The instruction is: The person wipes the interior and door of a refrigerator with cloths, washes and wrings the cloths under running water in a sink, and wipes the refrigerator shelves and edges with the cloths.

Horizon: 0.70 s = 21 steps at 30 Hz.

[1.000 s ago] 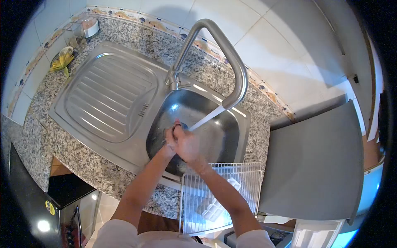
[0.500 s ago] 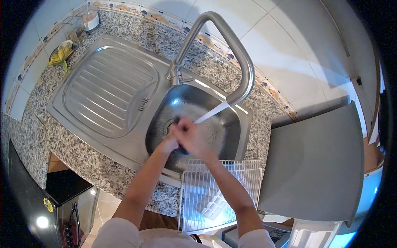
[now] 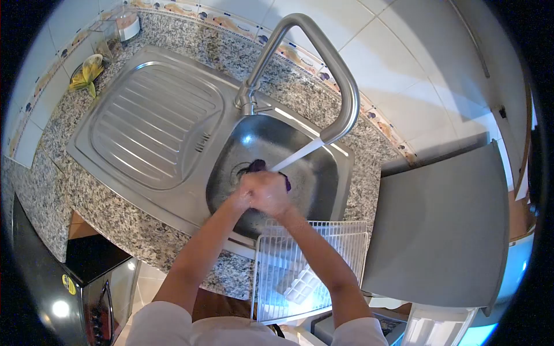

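Over the steel sink basin (image 3: pixel 317 199), my left hand (image 3: pixel 245 191) and my right hand (image 3: pixel 271 195) are pressed together. Both are closed around a dark purple cloth (image 3: pixel 257 166), whose edges stick out above and to the right of the fingers. My right hand covers most of it, so its full shape is hidden. A stream of water (image 3: pixel 298 154) runs from the tall curved faucet (image 3: pixel 349 86) down onto the cloth and hands.
A ribbed steel drainboard (image 3: pixel 153 127) lies left of the basin. In front, a white wire rack (image 3: pixel 254 288) stands by my right forearm, with a white ice-cube tray (image 3: pixel 300 286) seen through it. A grey fridge door (image 3: pixel 435 230) stands at right. A yellow flower-shaped item (image 3: pixel 88 73) sits back left.
My hands have shifted slightly, with the right hand now turned more over the left. More of the purple cloth shows beyond the fingers. The water keeps running.
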{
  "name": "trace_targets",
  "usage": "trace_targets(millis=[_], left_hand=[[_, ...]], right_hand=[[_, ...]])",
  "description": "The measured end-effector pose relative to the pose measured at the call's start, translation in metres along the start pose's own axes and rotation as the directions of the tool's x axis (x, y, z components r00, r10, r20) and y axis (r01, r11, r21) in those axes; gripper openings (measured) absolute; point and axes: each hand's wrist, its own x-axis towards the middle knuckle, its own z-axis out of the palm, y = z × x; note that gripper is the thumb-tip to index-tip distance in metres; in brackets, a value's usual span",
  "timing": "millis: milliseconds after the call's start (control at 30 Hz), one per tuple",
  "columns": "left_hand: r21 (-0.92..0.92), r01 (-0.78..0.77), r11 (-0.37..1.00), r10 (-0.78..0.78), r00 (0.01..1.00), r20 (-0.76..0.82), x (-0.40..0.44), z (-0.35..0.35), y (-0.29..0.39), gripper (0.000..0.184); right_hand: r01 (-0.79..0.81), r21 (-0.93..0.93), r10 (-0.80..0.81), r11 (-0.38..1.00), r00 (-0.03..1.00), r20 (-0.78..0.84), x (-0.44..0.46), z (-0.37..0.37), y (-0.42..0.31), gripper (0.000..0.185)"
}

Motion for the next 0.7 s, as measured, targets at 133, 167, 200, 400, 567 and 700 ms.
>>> trace_targets(millis=[133,167,200,400,567,700], left_hand=[[-0.448,0.346,0.824,-0.501,0.814,-0.292,0.024,0.09,0.116,0.026],[-0.45,0.347,0.823,-0.502,0.816,-0.288,0.025,0.088,0.114,0.026],[-0.107,0.385,0.917,-0.387,0.79,-0.476,0.026,0.085,0.107,0.029],[0.84,0.541,0.032,-0.309,0.805,-0.507,0.016,0.074,0.102,0.038],[0.763,0.645,-0.048,-0.133,0.753,-0.645,0.016,0.088,0.122,0.043],[0.986,0.142,-0.087,0.277,0.954,-0.113,0.019,0.072,0.112,0.045]], right_hand=[[-0.673,0.406,0.774,0.618,0.612,-0.164,-0.015,0.005,0.077,0.016],[-0.675,0.403,0.774,0.619,0.61,-0.167,-0.016,0.001,0.078,0.016],[-0.612,0.506,0.759,0.608,0.635,-0.144,-0.015,-0.007,0.073,0.016],[-0.299,0.882,0.6,0.364,0.8,0.024,0.007,-0.036,0.019,0.014],[-0.061,0.998,0.717,0.033,0.697,0.019,0.015,-0.061,0.015,0.022],[0.08,0.996,0.75,-0.029,0.66,-0.031,0.023,-0.069,0.004,0.015]])
